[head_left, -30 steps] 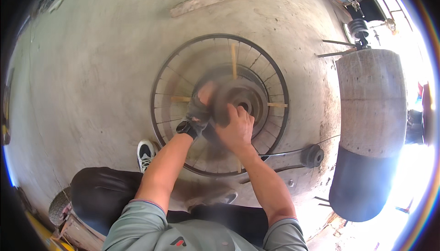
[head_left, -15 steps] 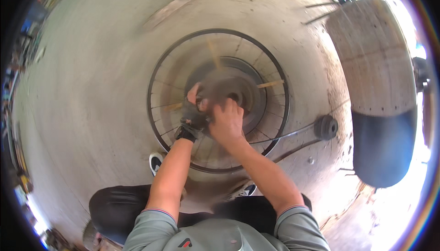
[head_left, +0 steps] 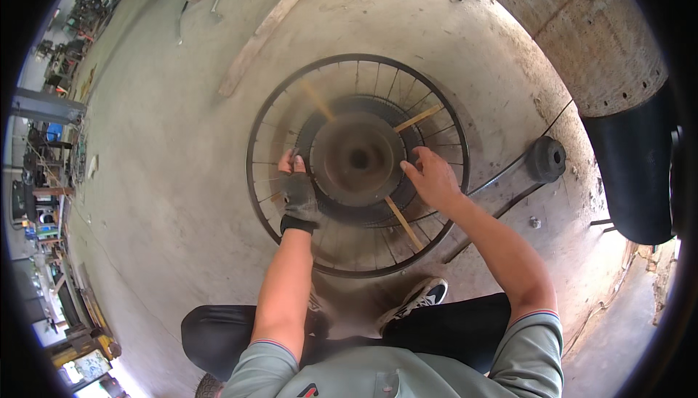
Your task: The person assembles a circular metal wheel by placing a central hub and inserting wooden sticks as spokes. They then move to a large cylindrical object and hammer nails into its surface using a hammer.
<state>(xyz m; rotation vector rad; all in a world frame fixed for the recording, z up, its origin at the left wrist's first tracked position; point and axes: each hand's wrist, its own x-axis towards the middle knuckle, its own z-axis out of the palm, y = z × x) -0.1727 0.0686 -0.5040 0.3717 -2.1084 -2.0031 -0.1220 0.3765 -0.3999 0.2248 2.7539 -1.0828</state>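
On the floor before me lies a large spoked metal wheel (head_left: 267, 108). A dark toothed ring (head_left: 325, 111) sits inside it, and on that rests a round brown disc (head_left: 342, 188) with a dark central hole, blurred. Pale wooden strips (head_left: 404, 224) reach outward from the disc like spokes. My left hand (head_left: 297, 191), in a dark fingerless glove, is at the disc's left edge with its fingers apart. Opposite, my bare right hand (head_left: 436, 178) has its fingers spread close to the disc's right edge. Whether either hand touches the disc, I cannot tell.
A dark cylindrical block (head_left: 545, 159) stands at the right, with a thin band running from it toward the wheel. Beyond is a large brown-and-black curved board (head_left: 574, 34). A wooden plank (head_left: 269, 26) lies at the far side; shelves of clutter (head_left: 43, 173) line the left.
My hands have moved apart, from the wheel's middle to either side of the disc. My view has shifted, and the disc's centre is now uncovered.
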